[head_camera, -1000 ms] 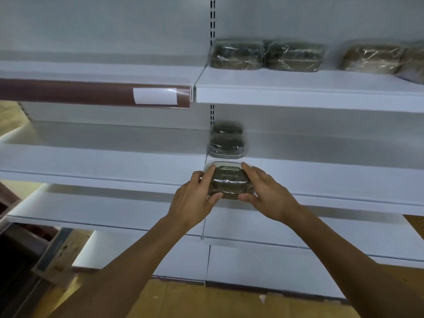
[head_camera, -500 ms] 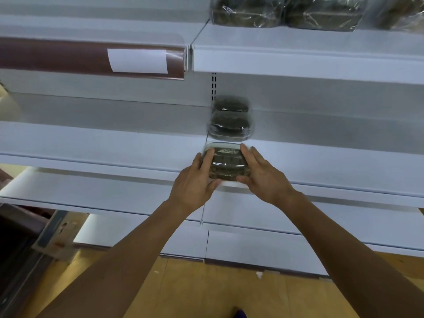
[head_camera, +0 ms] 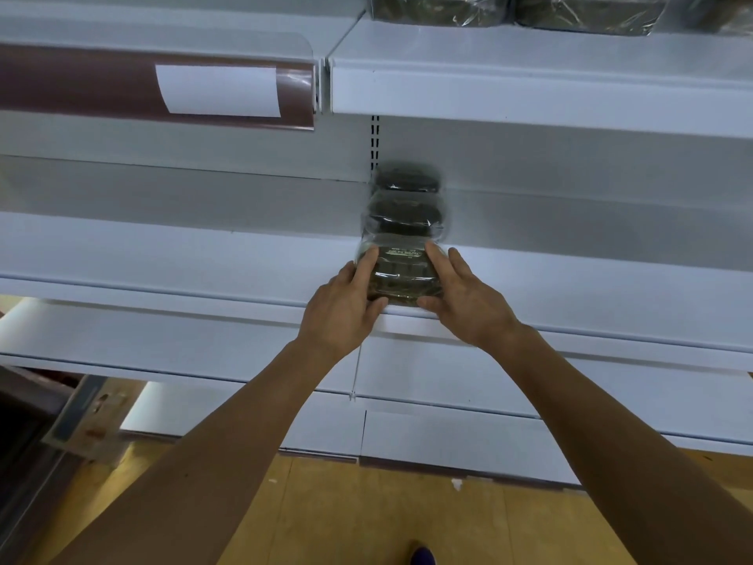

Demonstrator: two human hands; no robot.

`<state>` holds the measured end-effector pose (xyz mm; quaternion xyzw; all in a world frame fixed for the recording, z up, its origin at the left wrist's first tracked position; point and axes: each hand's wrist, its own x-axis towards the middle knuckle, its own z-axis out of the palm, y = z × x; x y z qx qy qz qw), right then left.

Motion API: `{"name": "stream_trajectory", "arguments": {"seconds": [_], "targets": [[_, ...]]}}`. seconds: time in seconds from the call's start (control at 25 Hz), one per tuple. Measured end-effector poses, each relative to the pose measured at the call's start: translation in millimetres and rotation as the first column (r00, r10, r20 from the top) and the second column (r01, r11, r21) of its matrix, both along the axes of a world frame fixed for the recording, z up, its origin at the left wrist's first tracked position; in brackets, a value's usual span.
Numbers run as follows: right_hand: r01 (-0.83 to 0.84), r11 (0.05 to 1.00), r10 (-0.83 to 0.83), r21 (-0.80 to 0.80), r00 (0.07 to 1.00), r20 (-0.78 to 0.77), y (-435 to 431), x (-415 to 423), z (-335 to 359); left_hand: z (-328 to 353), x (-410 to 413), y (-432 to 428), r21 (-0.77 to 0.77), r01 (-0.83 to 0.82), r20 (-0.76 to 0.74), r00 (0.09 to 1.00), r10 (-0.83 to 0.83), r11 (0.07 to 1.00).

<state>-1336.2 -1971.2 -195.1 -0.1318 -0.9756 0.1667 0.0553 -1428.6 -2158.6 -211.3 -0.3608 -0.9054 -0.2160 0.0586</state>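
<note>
Fingers (head_camera: 368, 263) curled, clasped clear plastic tub of dark green food (head_camera: 401, 277) between left hand (head_camera: 339, 316) and right hand (head_camera: 468, 308) at front edge of white metal shelf (head_camera: 203, 258).

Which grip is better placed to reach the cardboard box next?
Left, probably. Both the left grip and right grip hold the front pack, but the cardboard box sits low on the left; the right would have to cross.

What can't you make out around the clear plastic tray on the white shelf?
Head view, clear plastic tray: lid print too small to read; left hand and right hand cover its sides.
Two dark packs behind it: blurred, shaded.
Wrapped packs on upper shelf: cut off by top edge.
</note>
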Motion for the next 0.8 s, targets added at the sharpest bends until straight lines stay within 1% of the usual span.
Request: {"name": "stream_trajectory", "arguments": {"seconds": [0.24,0.36,0.6,0.68,0.8], "targets": [[0.025,1.000,-0.025,0.012,1.000,0.011,9,-14,-2,-6,-13,12,0.014,-0.025,-0.036,0.999,0.026,1.000],[0.025,1.000,-0.025,-0.002,0.999,-0.020,13,-21,-3,-4,-19,16,-0.005,-0.051,-0.031,0.998,0.050,0.999],[0.040,0.999,-0.040,-0.027,0.999,0.003,13,-27,-2,0,-21,19,-0.034,-0.065,0.003,0.998,0.065,0.997],[0.040,0.997,-0.041,-0.066,0.999,-0.010,10,-25,1,1,-18,19,-0.047,-0.056,0.016,0.998,0.057,0.997],[0.020,0.989,-0.025,-0.149,0.999,-0.031,4,-13,3,4,-6,16,-0.014,-0.016,0.077,0.997,0.017,1.000]]}}
